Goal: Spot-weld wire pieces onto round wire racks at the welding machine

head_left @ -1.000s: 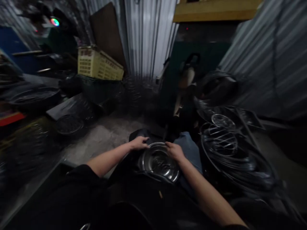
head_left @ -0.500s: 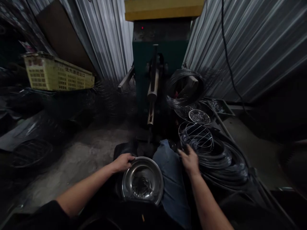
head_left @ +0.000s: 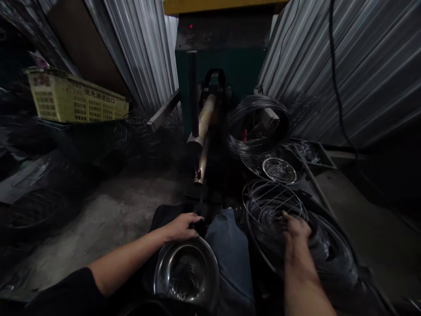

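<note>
A shiny metal bowl with small wire bits inside rests on my lap. My left hand lies on its far rim, fingers curled over the edge. My right hand reaches to the right onto a stack of round wire grilles and wire rings, fingers bent around the wires. A blue-clad knee sits between the two hands.
A green machine with a long lever arm stands straight ahead. Wire coils and a second small metal dish lie right of it. A yellow crate sits at left. Corrugated metal walls enclose the space.
My right hand left the bowl's rim and moved right onto the wire grille stack. My left hand stayed on the bowl. The view turned toward the machine.
</note>
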A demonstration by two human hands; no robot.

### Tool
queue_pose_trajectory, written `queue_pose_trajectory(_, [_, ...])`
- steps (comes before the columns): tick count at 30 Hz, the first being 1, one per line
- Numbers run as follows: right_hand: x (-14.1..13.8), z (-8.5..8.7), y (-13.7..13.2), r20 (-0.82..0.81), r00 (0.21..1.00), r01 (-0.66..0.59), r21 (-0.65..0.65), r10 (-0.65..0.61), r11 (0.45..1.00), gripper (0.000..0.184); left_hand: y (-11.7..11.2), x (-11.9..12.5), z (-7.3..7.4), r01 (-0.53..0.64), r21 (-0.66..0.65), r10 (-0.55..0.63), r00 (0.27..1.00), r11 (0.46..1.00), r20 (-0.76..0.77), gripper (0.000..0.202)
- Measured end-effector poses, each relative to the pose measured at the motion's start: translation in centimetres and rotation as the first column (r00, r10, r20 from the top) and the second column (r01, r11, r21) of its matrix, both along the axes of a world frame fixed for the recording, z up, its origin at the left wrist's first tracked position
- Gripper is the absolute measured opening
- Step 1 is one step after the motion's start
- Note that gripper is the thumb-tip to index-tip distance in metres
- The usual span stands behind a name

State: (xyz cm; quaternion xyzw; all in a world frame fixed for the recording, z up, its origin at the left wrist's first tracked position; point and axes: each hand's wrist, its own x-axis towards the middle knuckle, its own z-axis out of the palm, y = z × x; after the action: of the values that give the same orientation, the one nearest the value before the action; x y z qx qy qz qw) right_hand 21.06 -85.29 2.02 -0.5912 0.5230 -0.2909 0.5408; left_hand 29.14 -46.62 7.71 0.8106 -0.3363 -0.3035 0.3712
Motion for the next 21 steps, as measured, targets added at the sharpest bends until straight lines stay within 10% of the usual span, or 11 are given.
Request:
queue_pose_trajectory(5, [-3.2,1.8,2.2,0.276,0.961,0.029,0.001,-0.028,1.0,0.058,-2.4,0.6,0.5,-0.022,-0.082,0.019,0.999,0.996,-0.041,0.065])
queue_pose_trajectory(12, [-10.4,2.3,9.3,0.386,0.9,-0.153,-0.154,0.202,0.976,0.048,-4.5,0.2,4.8,-0.285,-0.376,0.324,0.945,0.882,0.042,0.136])
queue_pose_trajectory(21, [-6.3,2.8,15.6,0.207,0.733,-0.636,-0.13,0.648,0.761,0.039,3.1,3.1,4.0,-0.379,-0.465,0.458,0.887,0.8,0.065,0.111])
